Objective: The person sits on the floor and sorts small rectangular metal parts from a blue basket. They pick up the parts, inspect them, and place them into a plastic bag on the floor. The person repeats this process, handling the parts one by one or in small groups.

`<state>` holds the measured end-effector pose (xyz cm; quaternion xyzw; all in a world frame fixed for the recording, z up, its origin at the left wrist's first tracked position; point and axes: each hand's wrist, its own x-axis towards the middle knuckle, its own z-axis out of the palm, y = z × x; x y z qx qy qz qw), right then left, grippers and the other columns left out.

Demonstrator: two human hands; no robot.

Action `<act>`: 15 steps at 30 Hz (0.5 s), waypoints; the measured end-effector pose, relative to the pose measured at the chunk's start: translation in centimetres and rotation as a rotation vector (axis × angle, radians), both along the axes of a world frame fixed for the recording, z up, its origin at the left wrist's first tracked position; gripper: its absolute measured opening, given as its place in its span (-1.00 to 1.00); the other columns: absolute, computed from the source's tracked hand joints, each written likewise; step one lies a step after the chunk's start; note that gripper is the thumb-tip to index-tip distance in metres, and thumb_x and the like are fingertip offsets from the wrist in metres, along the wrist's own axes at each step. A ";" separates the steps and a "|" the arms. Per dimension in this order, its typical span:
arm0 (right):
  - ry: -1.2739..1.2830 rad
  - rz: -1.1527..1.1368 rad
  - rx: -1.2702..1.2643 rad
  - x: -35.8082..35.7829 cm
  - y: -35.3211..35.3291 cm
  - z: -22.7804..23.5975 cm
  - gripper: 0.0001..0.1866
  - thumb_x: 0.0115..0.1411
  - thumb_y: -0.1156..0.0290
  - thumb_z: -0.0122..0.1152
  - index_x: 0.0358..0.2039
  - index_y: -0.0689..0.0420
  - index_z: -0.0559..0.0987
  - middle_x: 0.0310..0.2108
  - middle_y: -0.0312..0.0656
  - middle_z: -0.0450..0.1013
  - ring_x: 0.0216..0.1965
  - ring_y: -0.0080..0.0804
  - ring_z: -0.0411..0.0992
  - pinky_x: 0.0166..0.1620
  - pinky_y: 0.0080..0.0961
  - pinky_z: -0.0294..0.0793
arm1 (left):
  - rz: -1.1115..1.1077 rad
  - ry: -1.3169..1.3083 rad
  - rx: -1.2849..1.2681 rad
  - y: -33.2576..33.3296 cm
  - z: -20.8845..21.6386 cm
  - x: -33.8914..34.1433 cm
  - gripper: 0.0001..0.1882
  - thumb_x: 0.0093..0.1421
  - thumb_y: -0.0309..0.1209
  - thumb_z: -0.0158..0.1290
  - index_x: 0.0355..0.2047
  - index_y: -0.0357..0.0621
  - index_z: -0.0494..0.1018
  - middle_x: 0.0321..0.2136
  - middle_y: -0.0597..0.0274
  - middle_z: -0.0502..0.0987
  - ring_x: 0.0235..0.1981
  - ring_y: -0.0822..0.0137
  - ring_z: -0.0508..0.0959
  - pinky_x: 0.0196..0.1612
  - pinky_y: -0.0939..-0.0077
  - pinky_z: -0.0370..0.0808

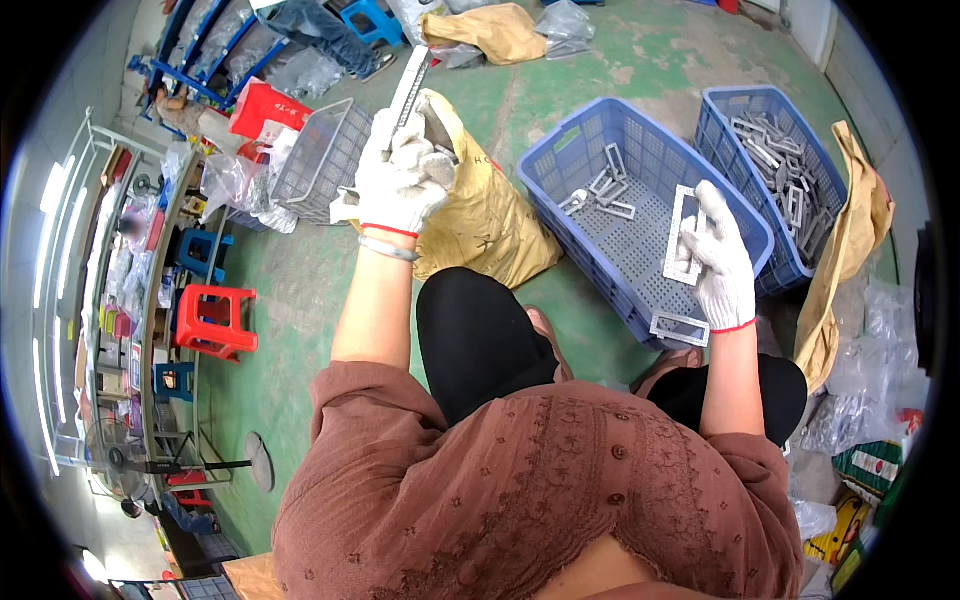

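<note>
My left hand (400, 180), in a white knit glove, is closed on a narrow rectangular metal frame (409, 88) that points up and away from me. It is above the mouth of a yellow woven sack (490, 220). My right hand (725, 260), gloved too, grips another flat rectangular metal frame (672, 238) over the near blue plastic crate (560, 215). A loose frame (680, 328) lies at that crate's near end, beside my right wrist. Deeper in the crate rests a small pile of similar frames (608, 186).
Farther right stands a second blue crate (715, 135) heaped with metal pieces, a brown sack (840, 260) draped against it. A grey wire basket (325, 150) is beyond the yellow sack. To the left are a red stool (217, 321) and shelving. Another person's legs (325, 35) show at the far left.
</note>
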<state>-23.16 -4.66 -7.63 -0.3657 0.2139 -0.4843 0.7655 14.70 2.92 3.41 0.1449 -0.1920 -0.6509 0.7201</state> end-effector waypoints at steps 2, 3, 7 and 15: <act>0.019 0.000 -0.010 0.0 0.0 0.0 -0.31 0.15 0.62 0.14 0.31 0.16 0.25 -0.35 -0.22 0.42 -0.47 -0.48 0.41 -0.41 -0.52 0.48 | -0.021 -0.019 0.000 0.0 0.2 -0.3 -0.65 0.44 -0.12 -0.19 -0.42 -0.01 0.35 -0.73 0.56 0.21 -0.81 0.64 0.19 -0.71 0.73 0.26; 0.022 0.004 -0.022 0.2 -0.1 -0.1 -0.34 0.16 0.58 0.17 0.30 0.15 0.27 -0.36 -0.24 0.41 -0.48 -0.50 0.39 -0.42 -0.55 0.46 | 0.006 -0.028 0.040 0.2 0.4 -0.7 -0.64 0.44 -0.11 -0.20 -0.44 0.01 0.34 -0.74 0.57 0.19 -0.81 0.63 0.18 -0.71 0.72 0.24; 0.029 -0.026 -0.094 -0.4 -0.7 -1.3 -0.53 0.17 0.54 0.23 0.12 0.27 0.48 -0.27 -0.27 0.47 -0.38 -0.50 0.44 -0.33 -0.56 0.47 | -0.021 -0.121 0.139 0.0 0.2 -3.3 -0.60 0.45 -0.09 -0.21 -0.54 0.11 0.33 -0.77 0.58 0.10 -0.81 0.60 0.15 -0.67 0.62 0.18; 0.650 -0.262 -0.649 0.4 1.1 1.6 -0.44 0.05 0.40 0.46 0.09 0.17 0.55 -0.17 -0.20 0.54 -0.15 -0.47 0.50 -0.06 -0.49 0.49 | -0.556 -0.111 0.421 0.3 -4.7 -11.9 -0.62 0.46 -0.03 -0.23 -0.48 0.18 0.36 -0.77 0.57 0.07 -0.84 0.52 0.07 -0.67 0.52 0.10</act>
